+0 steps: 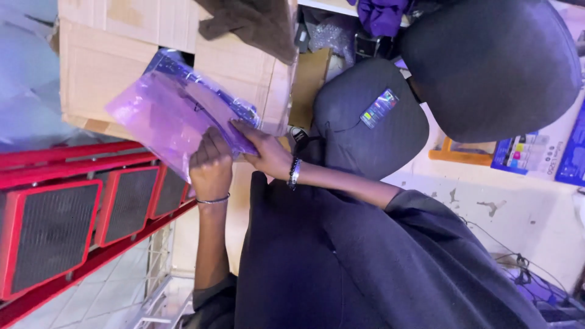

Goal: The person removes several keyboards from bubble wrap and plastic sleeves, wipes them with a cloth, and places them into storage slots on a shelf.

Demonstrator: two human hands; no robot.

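Holding a flat purple plastic packet (177, 116) against the face of a large cardboard box (122, 61), you have both hands at its near edge: your left hand (210, 164) is curled with the knuckles over the lower corner, apparently pinching the film, and your right hand (268, 155) lies flatter, fingers pressed along the packet's edge beside the dark strip inside it. The film looks slick and slack, so I'd judge a light pinch could let it slide out, and its free far corner could sag and catch on the box's open flap. Pressing too hard on the box wall might buckle the cardboard. Your thumbs are hidden behind the packet, so how firmly either hand clamps cannot be told for certain. What sits inside the packet is blurred by glare. Red-framed speakers (55, 237) stand near your left arm, a dark office chair (372, 116) rises just beyond your right wrist, and the box's top is cut off.
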